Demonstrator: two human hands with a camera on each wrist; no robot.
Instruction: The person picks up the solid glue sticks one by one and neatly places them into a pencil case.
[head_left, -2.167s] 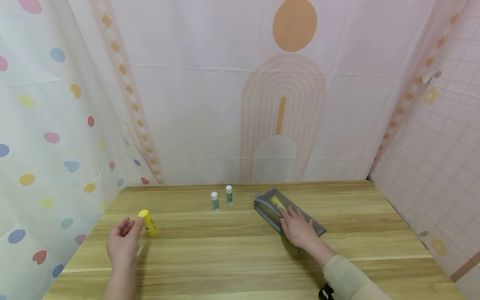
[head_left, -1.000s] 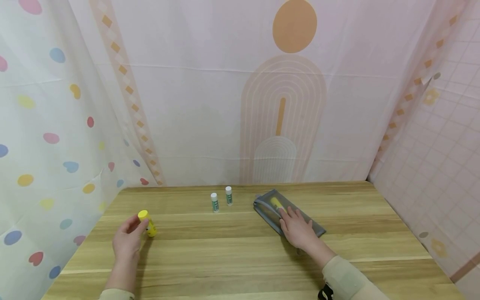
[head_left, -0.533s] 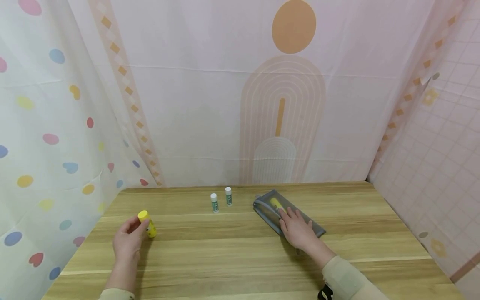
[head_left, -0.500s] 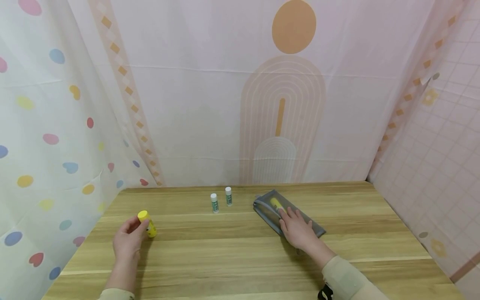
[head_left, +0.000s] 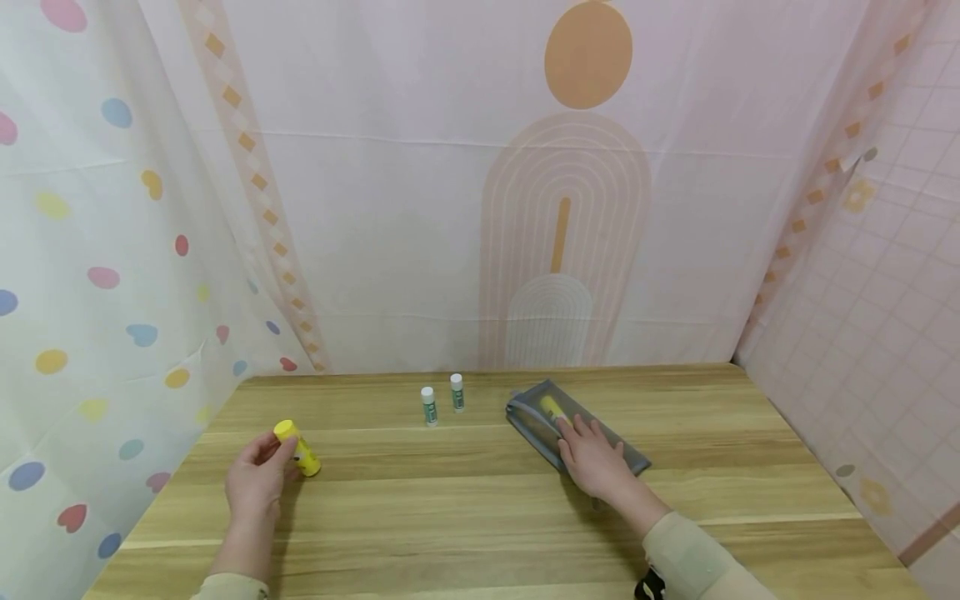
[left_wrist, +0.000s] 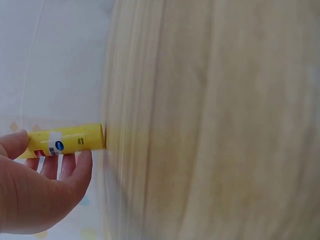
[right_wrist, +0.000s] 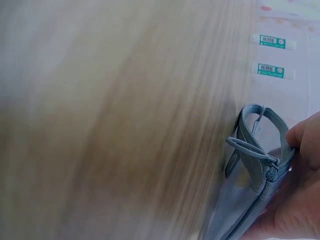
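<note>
My left hand (head_left: 255, 479) pinches a yellow glue stick (head_left: 300, 450) between thumb and fingers, at the left of the wooden table. The stick leans, its top towards my hand. In the left wrist view the glue stick (left_wrist: 65, 141) shows a blue and red label, its lower end right at the tabletop. On the right, my right hand (head_left: 596, 461) rests with spread fingers on a grey mesh zip pouch (head_left: 625, 452). Another yellow stick (head_left: 553, 407) shows through the mesh. The pouch's mouth (right_wrist: 262, 112) gapes in the right wrist view, a fingertip at its rim.
Two white-capped glue sticks with green labels, a nearer one (head_left: 429, 407) and a farther one (head_left: 457, 394), stand upright near the back of the table (head_left: 450, 533). A patterned curtain (head_left: 390, 250) hangs behind the table, with more fabric along both sides.
My left hand has moved in from beside the yellow glue stick and taken hold of it. The stick's lower end has swung slightly right. My right hand and the pouch have stayed in place.
</note>
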